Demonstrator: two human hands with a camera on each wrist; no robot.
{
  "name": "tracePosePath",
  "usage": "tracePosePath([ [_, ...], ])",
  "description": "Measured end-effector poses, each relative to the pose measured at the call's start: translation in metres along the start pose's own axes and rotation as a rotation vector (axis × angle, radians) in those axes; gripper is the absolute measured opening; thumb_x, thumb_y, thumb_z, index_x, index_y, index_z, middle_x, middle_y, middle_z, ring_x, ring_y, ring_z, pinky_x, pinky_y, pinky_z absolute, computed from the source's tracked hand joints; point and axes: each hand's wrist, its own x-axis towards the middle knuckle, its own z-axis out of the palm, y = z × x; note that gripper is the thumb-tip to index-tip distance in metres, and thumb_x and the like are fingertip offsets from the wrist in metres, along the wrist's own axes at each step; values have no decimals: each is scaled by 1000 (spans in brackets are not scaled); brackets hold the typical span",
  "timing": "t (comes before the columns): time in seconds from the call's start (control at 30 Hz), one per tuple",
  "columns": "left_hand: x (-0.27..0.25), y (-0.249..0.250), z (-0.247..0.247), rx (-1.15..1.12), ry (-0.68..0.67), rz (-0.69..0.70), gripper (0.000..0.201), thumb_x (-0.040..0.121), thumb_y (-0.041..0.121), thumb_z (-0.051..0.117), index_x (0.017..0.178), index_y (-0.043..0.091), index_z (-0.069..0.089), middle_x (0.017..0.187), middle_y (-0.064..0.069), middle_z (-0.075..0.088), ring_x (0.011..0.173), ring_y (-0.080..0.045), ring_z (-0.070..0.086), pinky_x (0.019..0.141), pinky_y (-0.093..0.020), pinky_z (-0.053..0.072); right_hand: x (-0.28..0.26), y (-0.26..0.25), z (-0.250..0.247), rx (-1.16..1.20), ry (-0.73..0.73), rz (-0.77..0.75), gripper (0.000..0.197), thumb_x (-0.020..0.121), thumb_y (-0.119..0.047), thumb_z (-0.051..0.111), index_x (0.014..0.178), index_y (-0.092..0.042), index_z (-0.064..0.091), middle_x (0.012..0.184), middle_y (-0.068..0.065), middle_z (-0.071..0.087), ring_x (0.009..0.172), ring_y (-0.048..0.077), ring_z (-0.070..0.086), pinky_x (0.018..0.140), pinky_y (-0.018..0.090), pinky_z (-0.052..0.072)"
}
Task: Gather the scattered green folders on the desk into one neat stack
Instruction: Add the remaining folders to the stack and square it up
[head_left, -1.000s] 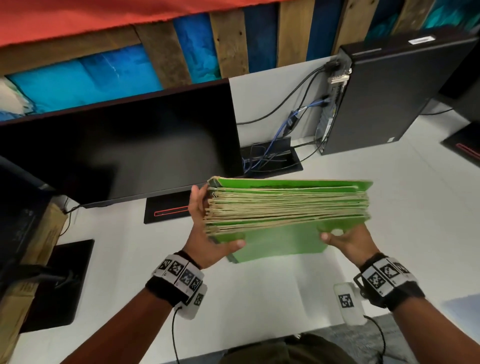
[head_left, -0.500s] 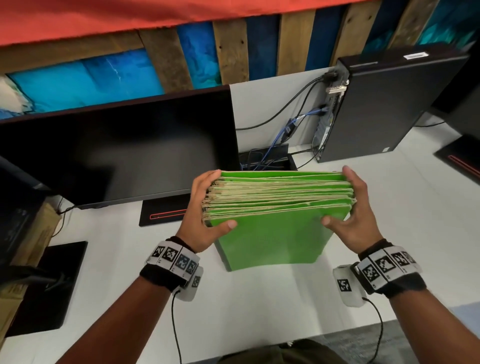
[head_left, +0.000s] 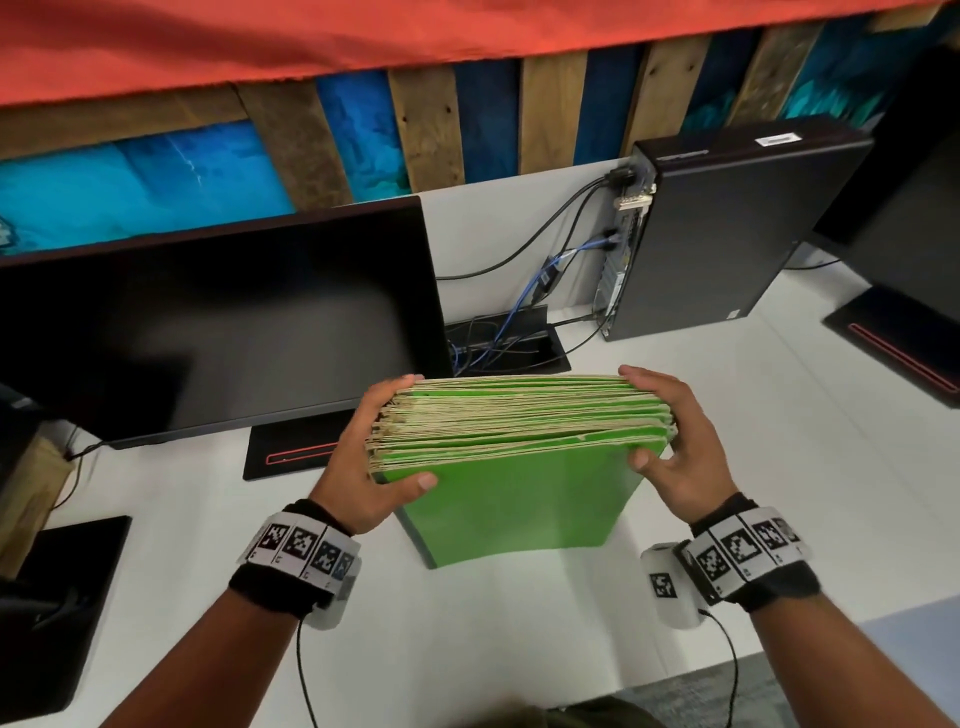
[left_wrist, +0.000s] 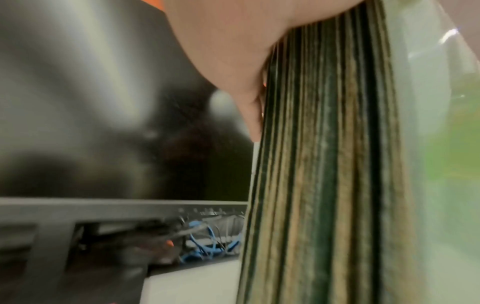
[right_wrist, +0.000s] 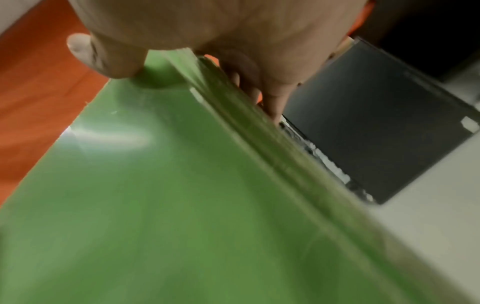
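A thick bundle of green folders (head_left: 519, 467) stands upright on its lower edge on the white desk (head_left: 519, 623), tan page edges facing up. My left hand (head_left: 363, 457) grips its left end, thumb on the near cover and fingers behind. My right hand (head_left: 670, 441) grips the right end the same way. The left wrist view shows the folder edges (left_wrist: 324, 185) running down from my palm. The right wrist view shows the glossy green cover (right_wrist: 182, 195) under my thumb, with fingers (right_wrist: 272, 98) on the far side.
A black monitor (head_left: 208, 332) stands at the back left with its base (head_left: 296, 447) just left of the folders. A black computer tower (head_left: 727, 228) and a cable well (head_left: 504, 348) sit behind. Another monitor base (head_left: 904, 343) lies far right.
The bundle has swung from tilted and lifted to standing upright, lower on the desk. My right hand moved from beneath the bundle to clasp its right end.
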Motion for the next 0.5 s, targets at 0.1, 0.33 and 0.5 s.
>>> tracePosePath([
  [0.1, -12, -17, 13, -242, 50, -122, 111, 65, 36, 82, 147, 16, 9, 144, -1, 45, 133, -25, 44, 107, -43, 40, -11, 11, 16, 246, 49, 201, 100, 66, -74, 61, 146, -34, 18, 139, -1, 50, 128, 16, 50, 103, 24, 41],
  [0.33, -24, -25, 33, -350, 242, -449, 111, 46, 55, 88, 129, 0, 39, 106, 16, 71, 103, -6, 65, 90, -25, 52, -19, 29, 22, 149, 109, 277, 76, 70, -32, 43, 139, -2, 40, 124, -29, 58, 119, -4, 53, 97, 12, 40],
  [0.5, -28, -27, 37, -308, 266, -506, 109, 45, 63, 84, 126, 4, 40, 107, 18, 70, 102, -2, 65, 86, -19, 51, -23, 33, 19, 81, 80, 385, 49, 60, -41, 59, 107, -26, 62, 95, -34, 66, 90, -14, 61, 77, 16, 47],
])
